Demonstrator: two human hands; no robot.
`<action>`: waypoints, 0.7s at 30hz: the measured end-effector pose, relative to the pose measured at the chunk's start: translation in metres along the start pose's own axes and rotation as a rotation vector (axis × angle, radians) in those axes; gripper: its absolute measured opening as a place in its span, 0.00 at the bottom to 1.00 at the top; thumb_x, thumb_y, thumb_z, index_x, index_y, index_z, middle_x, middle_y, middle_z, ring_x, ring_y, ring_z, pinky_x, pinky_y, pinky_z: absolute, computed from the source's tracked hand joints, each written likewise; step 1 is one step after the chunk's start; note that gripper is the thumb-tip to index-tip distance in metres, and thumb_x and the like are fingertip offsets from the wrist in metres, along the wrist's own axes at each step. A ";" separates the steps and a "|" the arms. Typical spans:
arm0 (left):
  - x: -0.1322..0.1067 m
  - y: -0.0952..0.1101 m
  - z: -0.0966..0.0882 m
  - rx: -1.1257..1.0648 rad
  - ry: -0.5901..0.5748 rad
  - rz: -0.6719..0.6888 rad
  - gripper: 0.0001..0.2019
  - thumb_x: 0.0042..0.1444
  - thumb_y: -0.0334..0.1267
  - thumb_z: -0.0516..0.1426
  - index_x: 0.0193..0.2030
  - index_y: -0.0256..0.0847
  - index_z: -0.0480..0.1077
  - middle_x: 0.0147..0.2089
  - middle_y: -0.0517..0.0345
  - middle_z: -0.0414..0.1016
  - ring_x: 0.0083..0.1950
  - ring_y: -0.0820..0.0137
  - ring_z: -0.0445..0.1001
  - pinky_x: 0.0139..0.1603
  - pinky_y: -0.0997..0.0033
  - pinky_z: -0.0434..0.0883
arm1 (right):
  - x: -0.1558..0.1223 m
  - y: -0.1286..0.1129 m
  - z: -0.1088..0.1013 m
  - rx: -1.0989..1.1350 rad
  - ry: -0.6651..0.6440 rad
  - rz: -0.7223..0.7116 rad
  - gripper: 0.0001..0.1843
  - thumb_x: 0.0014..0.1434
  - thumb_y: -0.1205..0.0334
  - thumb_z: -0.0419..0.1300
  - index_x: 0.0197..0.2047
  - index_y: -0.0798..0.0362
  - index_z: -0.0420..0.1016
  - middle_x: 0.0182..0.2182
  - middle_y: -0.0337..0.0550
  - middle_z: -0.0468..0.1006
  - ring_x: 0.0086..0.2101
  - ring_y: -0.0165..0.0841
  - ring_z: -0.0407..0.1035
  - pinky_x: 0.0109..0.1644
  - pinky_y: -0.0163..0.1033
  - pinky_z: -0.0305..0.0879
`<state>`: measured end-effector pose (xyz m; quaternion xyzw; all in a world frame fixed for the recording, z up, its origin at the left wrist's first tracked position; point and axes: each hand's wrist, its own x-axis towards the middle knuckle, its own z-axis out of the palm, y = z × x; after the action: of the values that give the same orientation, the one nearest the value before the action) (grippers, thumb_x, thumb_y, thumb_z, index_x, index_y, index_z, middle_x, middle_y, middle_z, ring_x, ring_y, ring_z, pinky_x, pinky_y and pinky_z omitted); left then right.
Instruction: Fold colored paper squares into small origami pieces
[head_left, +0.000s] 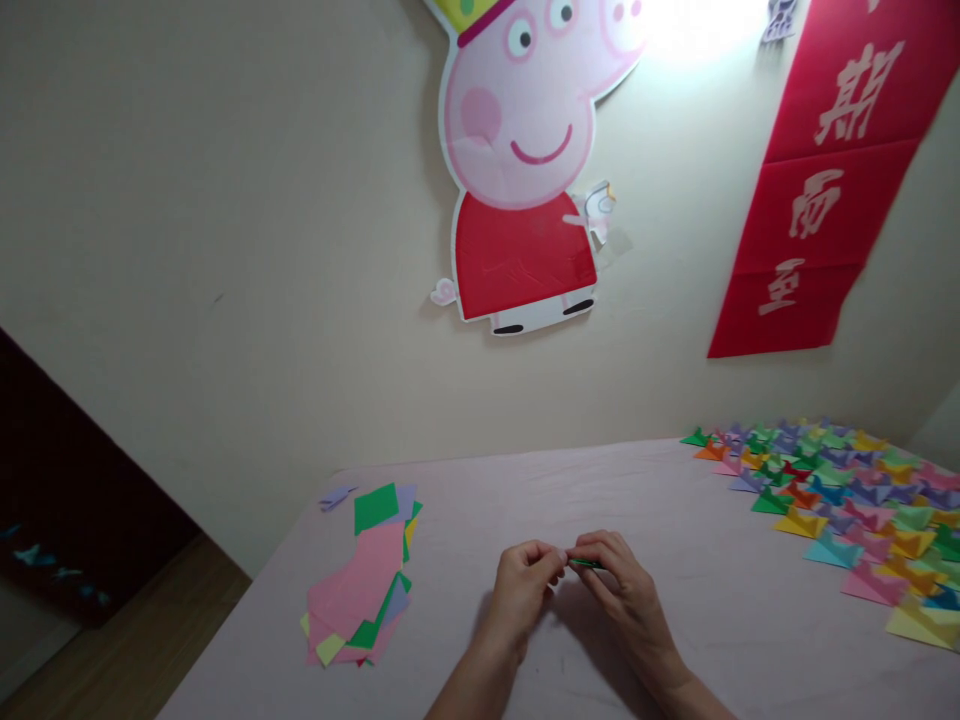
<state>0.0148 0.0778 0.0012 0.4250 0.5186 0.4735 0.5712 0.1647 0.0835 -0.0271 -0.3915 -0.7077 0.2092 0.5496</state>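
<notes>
Between my two hands is a small piece of folded green paper (584, 563), mostly hidden by my fingers. My right hand (619, 575) is closed on it, with thumb and fingers pinching its sides. My left hand (525, 585) has its thumb and forefinger pressed together at the left end of the paper, the fingertips close to those of my right hand. Whether the left fingers also grip the paper's hidden end is hard to make out. Both hands are just above the pale pink tabletop (465, 520).
Loose coloured paper sheets (360, 585) lie in an overlapping pile at the left, with a folded purple paper (337, 497) behind. Rows of many-coloured folded paper figures (840, 500) fill the right side. A wall (300, 300) with a pig cutout (525, 250) and red banner (795, 220) rises behind.
</notes>
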 end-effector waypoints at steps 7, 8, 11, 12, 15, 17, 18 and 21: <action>0.000 0.004 -0.001 -0.030 0.000 -0.003 0.21 0.38 0.54 0.67 0.24 0.36 0.72 0.23 0.62 0.66 0.26 0.76 0.60 0.28 0.75 0.55 | 0.000 0.002 0.002 0.014 0.006 0.027 0.10 0.63 0.53 0.59 0.36 0.46 0.80 0.34 0.43 0.78 0.38 0.39 0.71 0.42 0.42 0.69; -0.001 0.003 -0.001 -0.036 -0.004 -0.014 0.21 0.38 0.54 0.67 0.24 0.36 0.72 0.23 0.62 0.66 0.26 0.76 0.60 0.28 0.75 0.55 | 0.000 0.002 0.002 0.019 0.006 0.031 0.10 0.63 0.53 0.59 0.35 0.46 0.80 0.33 0.43 0.78 0.38 0.39 0.71 0.42 0.42 0.69; -0.001 0.001 0.000 -0.052 -0.022 -0.061 0.21 0.39 0.54 0.66 0.26 0.35 0.73 0.23 0.62 0.66 0.24 0.76 0.59 0.26 0.75 0.54 | 0.001 0.001 0.001 0.038 -0.001 0.043 0.12 0.63 0.50 0.59 0.34 0.46 0.80 0.32 0.43 0.78 0.37 0.39 0.71 0.41 0.42 0.69; -0.001 0.001 0.000 -0.058 -0.027 -0.070 0.21 0.39 0.54 0.66 0.26 0.35 0.73 0.23 0.62 0.67 0.24 0.77 0.59 0.26 0.75 0.54 | 0.001 0.001 0.001 0.043 -0.002 0.047 0.13 0.63 0.50 0.59 0.34 0.46 0.80 0.32 0.43 0.78 0.37 0.39 0.72 0.41 0.42 0.70; -0.001 0.001 0.000 -0.080 -0.040 -0.078 0.22 0.39 0.55 0.67 0.25 0.35 0.72 0.24 0.61 0.67 0.25 0.77 0.60 0.27 0.75 0.55 | 0.002 0.000 0.000 0.055 -0.002 0.048 0.13 0.63 0.49 0.60 0.34 0.46 0.81 0.32 0.43 0.78 0.37 0.39 0.72 0.41 0.42 0.70; -0.002 0.001 0.000 -0.101 -0.056 -0.082 0.23 0.38 0.56 0.67 0.25 0.35 0.71 0.24 0.61 0.67 0.26 0.77 0.61 0.28 0.75 0.56 | 0.002 0.000 0.000 0.065 -0.001 0.053 0.13 0.62 0.49 0.60 0.33 0.46 0.81 0.32 0.43 0.79 0.36 0.39 0.72 0.41 0.41 0.70; -0.003 0.002 0.000 -0.112 -0.068 -0.086 0.24 0.38 0.57 0.67 0.25 0.36 0.71 0.25 0.61 0.67 0.26 0.76 0.62 0.28 0.75 0.56 | 0.002 0.000 0.000 0.074 0.004 0.062 0.13 0.62 0.48 0.60 0.33 0.46 0.81 0.32 0.43 0.79 0.36 0.39 0.72 0.41 0.41 0.70; -0.004 0.003 0.001 -0.123 -0.109 -0.087 0.26 0.36 0.60 0.67 0.28 0.36 0.70 0.26 0.60 0.66 0.27 0.75 0.64 0.30 0.75 0.59 | 0.003 -0.002 0.000 0.125 0.033 0.120 0.15 0.60 0.46 0.61 0.32 0.47 0.81 0.32 0.44 0.79 0.36 0.40 0.73 0.41 0.42 0.70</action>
<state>0.0157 0.0743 0.0045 0.3913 0.4748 0.4554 0.6435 0.1635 0.0851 -0.0241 -0.4016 -0.6593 0.2791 0.5711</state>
